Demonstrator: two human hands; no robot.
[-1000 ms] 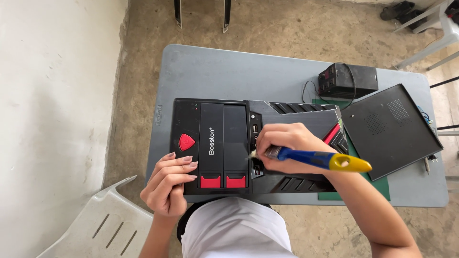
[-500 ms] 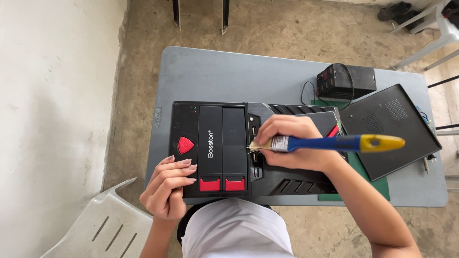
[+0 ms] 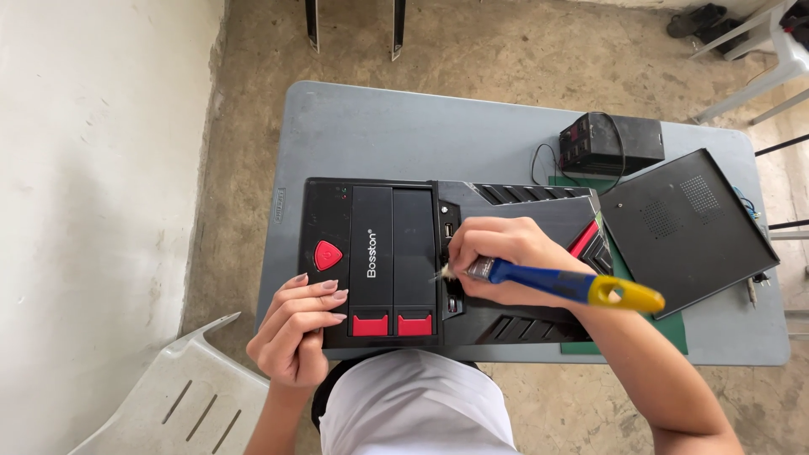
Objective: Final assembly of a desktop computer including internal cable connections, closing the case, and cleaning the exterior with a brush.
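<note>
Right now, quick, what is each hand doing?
Left hand: open, fingers resting on the computer case corner.
Right hand: closed, holding a brush.

The far half of the grey table [image 3: 404,135] lies bare, open for a reach. To the right, a black box with cables [image 3: 611,143] and a loose black side panel [image 3: 687,227] crowd the edge, seemingly just touching the computer case [image 3: 379,261]. A white plastic chair [image 3: 168,396] blocks the near-left corner.
</note>
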